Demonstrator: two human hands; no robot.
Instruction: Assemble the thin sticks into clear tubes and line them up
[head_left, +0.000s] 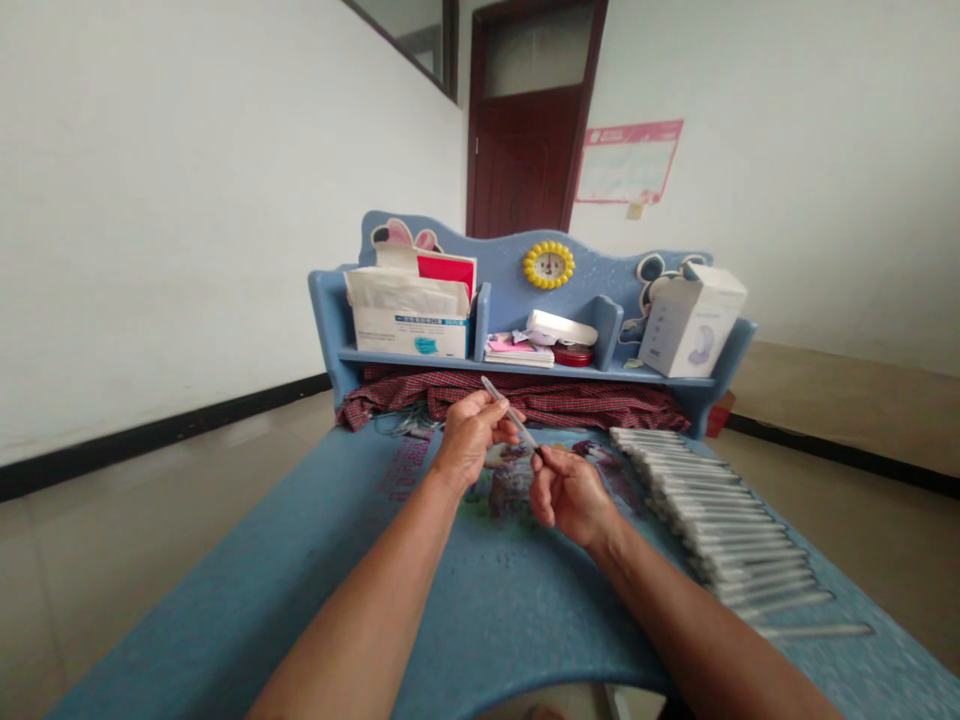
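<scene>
A slim, whitish translucent pen slants between my two hands above the blue desk. My left hand pinches its upper part between thumb and fingers. At the lower end, where a small dark tip shows, the fingers of my right hand are closed on it. To the right of my right hand lies a pile of similar pens, stacked side by side, and one more pen rests apart at the near end of the pile.
The blue desk has a raised shelf at its back, holding a mask box, notebooks, a red round tin and a white box. Checked cloth lies bunched beneath the shelf.
</scene>
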